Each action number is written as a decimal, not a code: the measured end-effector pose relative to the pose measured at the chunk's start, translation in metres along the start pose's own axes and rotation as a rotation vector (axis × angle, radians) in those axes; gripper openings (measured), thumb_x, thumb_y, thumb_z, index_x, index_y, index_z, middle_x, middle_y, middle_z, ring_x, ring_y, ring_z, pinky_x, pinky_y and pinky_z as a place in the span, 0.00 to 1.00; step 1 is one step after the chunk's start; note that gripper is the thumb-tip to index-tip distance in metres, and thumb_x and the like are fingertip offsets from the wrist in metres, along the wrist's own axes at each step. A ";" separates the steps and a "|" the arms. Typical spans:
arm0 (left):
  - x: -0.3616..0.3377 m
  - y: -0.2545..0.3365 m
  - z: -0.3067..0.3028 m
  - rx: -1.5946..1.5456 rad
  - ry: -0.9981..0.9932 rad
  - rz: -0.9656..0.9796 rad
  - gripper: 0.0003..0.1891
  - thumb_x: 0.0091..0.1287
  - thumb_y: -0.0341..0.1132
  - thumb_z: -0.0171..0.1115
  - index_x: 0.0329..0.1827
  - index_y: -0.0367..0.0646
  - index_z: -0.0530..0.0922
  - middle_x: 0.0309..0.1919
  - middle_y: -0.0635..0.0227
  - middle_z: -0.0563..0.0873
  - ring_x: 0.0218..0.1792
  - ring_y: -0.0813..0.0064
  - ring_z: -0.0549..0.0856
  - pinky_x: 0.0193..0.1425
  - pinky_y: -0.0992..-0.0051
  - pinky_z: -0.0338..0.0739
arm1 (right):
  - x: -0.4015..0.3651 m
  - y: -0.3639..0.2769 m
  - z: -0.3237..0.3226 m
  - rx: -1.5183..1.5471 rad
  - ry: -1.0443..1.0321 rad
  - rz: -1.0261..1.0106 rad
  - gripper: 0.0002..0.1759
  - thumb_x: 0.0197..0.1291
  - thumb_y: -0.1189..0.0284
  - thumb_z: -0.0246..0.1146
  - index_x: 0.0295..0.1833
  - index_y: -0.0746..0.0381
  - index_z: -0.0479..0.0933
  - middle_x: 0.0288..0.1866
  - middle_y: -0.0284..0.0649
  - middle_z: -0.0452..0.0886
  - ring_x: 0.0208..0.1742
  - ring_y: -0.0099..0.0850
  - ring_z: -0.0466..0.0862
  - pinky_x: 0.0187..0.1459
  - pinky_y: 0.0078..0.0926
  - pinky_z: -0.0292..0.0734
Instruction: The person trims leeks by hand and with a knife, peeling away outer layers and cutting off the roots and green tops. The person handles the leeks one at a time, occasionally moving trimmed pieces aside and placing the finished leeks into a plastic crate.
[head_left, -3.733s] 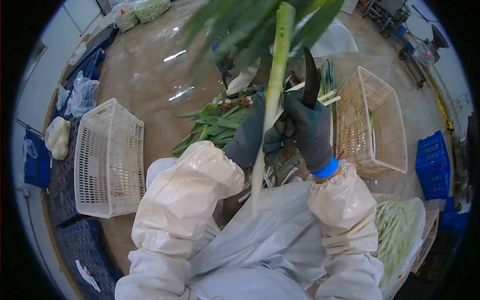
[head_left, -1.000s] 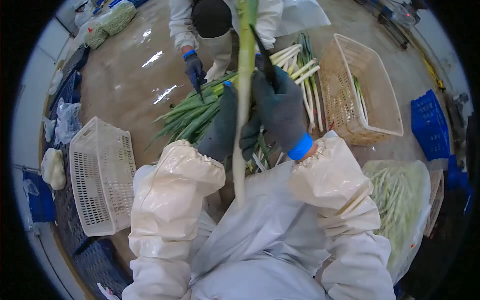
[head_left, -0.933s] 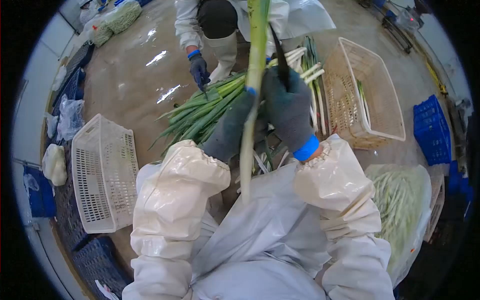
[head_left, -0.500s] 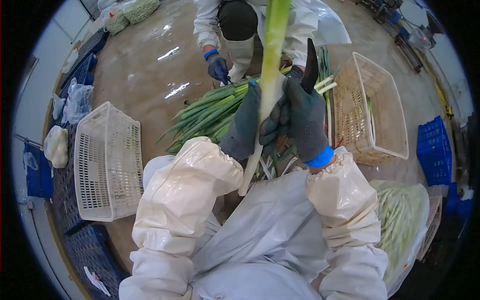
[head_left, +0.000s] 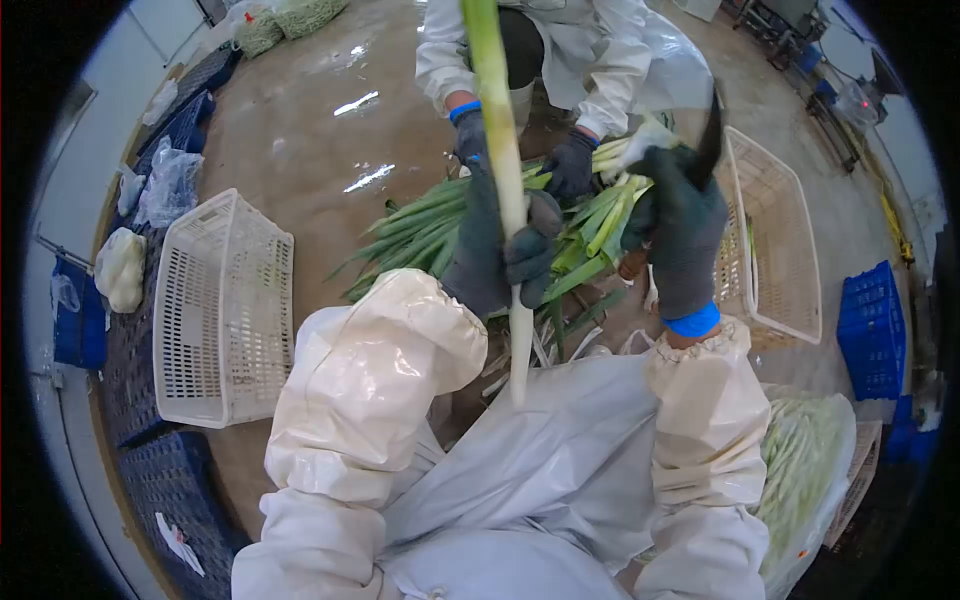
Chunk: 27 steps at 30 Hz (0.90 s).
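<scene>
My left hand [head_left: 490, 240], in a dark work glove, is closed around the white shaft of a long leek [head_left: 509, 190]. The leek stands nearly upright, its green part leaving the top of the view and its pale lower end hanging over my apron [head_left: 540, 430]. To the right, my gloved right hand [head_left: 687, 230] grips a knife [head_left: 711, 140], whose dark curved blade points up; its handle is hidden in the fist. A pale strip of leaf [head_left: 645, 145] shows beside that hand. Beyond both hands lies a pile of green leeks [head_left: 425, 225] on the floor.
Across the pile, a co-worker's gloved hands [head_left: 572, 165] are at the leeks. White crates stand left [head_left: 225, 310] and right [head_left: 785, 240]. A bag of pale stalks [head_left: 810, 470] sits right of my knee, a blue crate [head_left: 872, 315] farther right. Loose trimmings [head_left: 580, 335] lie below my hands.
My right hand has moved right, away from the leek, with the knife. The leek is more upright. The co-worker's hands have shifted onto the pile, and the view has turned slightly.
</scene>
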<state>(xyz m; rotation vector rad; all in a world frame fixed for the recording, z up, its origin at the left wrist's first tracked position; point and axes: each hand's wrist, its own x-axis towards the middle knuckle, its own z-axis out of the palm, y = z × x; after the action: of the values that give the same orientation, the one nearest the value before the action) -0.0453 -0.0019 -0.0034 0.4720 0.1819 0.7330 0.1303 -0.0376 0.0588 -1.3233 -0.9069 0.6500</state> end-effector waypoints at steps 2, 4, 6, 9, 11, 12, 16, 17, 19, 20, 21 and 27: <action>0.000 -0.005 0.005 0.140 0.078 -0.017 0.40 0.63 0.76 0.37 0.29 0.43 0.75 0.07 0.78 0.64 0.06 0.80 0.66 0.08 0.73 0.70 | -0.002 0.007 0.008 0.059 -0.084 -0.054 0.12 0.62 0.68 0.64 0.47 0.64 0.80 0.27 0.32 0.80 0.17 0.18 0.74 0.18 0.18 0.65; 0.007 -0.013 0.000 0.206 0.060 -0.022 0.40 0.63 0.76 0.37 0.30 0.43 0.75 0.07 0.77 0.65 0.06 0.79 0.67 0.08 0.73 0.70 | -0.005 0.003 0.008 0.133 -0.207 0.051 0.15 0.58 0.73 0.68 0.50 0.65 0.80 0.38 0.36 0.85 0.31 0.19 0.81 0.26 0.16 0.73; 0.007 -0.018 -0.003 0.300 0.040 -0.091 0.37 0.65 0.74 0.38 0.35 0.45 0.76 0.09 0.75 0.68 0.07 0.77 0.70 0.10 0.73 0.71 | -0.008 0.004 0.014 0.182 -0.202 -0.059 0.16 0.57 0.74 0.68 0.51 0.66 0.79 0.40 0.37 0.85 0.34 0.20 0.81 0.31 0.17 0.76; 0.006 -0.030 0.002 0.355 0.114 -0.088 0.31 0.67 0.70 0.41 0.47 0.51 0.74 0.14 0.74 0.72 0.09 0.77 0.71 0.12 0.75 0.70 | -0.014 -0.003 0.014 0.141 -0.246 -0.014 0.16 0.54 0.77 0.69 0.50 0.66 0.79 0.42 0.39 0.84 0.37 0.22 0.82 0.40 0.20 0.78; 0.006 -0.036 0.003 0.376 0.171 -0.074 0.31 0.68 0.68 0.44 0.51 0.50 0.74 0.16 0.73 0.74 0.10 0.78 0.71 0.13 0.77 0.69 | -0.014 0.005 0.015 0.187 -0.267 0.033 0.15 0.53 0.77 0.69 0.47 0.66 0.79 0.41 0.38 0.84 0.37 0.22 0.82 0.40 0.20 0.78; 0.007 -0.038 0.002 0.380 0.202 -0.058 0.32 0.68 0.67 0.45 0.51 0.46 0.75 0.16 0.73 0.75 0.11 0.80 0.71 0.13 0.78 0.68 | -0.016 0.009 0.019 0.236 -0.231 0.025 0.13 0.53 0.77 0.69 0.45 0.65 0.79 0.38 0.37 0.84 0.35 0.21 0.81 0.38 0.19 0.78; 0.002 -0.035 0.005 0.512 0.220 -0.036 0.27 0.69 0.64 0.47 0.49 0.49 0.75 0.17 0.73 0.75 0.11 0.80 0.70 0.14 0.79 0.66 | -0.016 0.004 0.017 0.133 -0.202 0.071 0.12 0.53 0.77 0.69 0.44 0.65 0.79 0.35 0.36 0.83 0.34 0.21 0.81 0.35 0.19 0.76; 0.002 -0.036 0.006 0.516 0.232 -0.021 0.27 0.69 0.64 0.47 0.48 0.48 0.75 0.17 0.73 0.75 0.11 0.80 0.70 0.14 0.79 0.65 | -0.018 -0.002 0.016 0.108 -0.189 0.127 0.12 0.54 0.77 0.69 0.44 0.65 0.78 0.35 0.36 0.83 0.33 0.21 0.80 0.35 0.19 0.76; 0.004 -0.037 0.009 0.523 0.254 0.009 0.27 0.70 0.63 0.48 0.47 0.46 0.75 0.17 0.73 0.75 0.12 0.81 0.70 0.14 0.79 0.64 | -0.019 -0.004 0.016 0.100 -0.174 0.121 0.11 0.54 0.77 0.68 0.43 0.65 0.78 0.33 0.35 0.82 0.32 0.20 0.80 0.34 0.19 0.76; 0.004 -0.037 0.007 0.541 0.253 0.007 0.27 0.70 0.63 0.48 0.47 0.45 0.75 0.17 0.73 0.75 0.12 0.81 0.70 0.15 0.79 0.64 | -0.019 0.001 0.017 0.118 -0.172 0.058 0.11 0.54 0.77 0.68 0.43 0.65 0.78 0.32 0.35 0.82 0.32 0.20 0.80 0.34 0.19 0.76; 0.004 -0.036 0.005 0.559 0.251 0.006 0.28 0.70 0.63 0.48 0.47 0.44 0.75 0.17 0.73 0.75 0.12 0.81 0.70 0.15 0.80 0.64 | -0.018 0.006 0.017 0.137 -0.170 -0.006 0.10 0.55 0.77 0.68 0.43 0.65 0.78 0.32 0.34 0.81 0.32 0.20 0.79 0.33 0.19 0.76; 0.003 -0.031 0.008 0.712 0.213 0.053 0.29 0.70 0.63 0.47 0.41 0.41 0.76 0.17 0.71 0.75 0.13 0.80 0.71 0.17 0.80 0.64 | -0.018 0.008 0.023 0.130 -0.062 -0.097 0.09 0.57 0.75 0.67 0.41 0.65 0.77 0.29 0.33 0.79 0.28 0.20 0.77 0.30 0.19 0.75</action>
<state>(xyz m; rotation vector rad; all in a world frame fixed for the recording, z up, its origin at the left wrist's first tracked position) -0.0219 -0.0228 -0.0114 1.0778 0.6429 0.7593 0.1021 -0.0388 0.0480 -1.1418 -0.9572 0.6665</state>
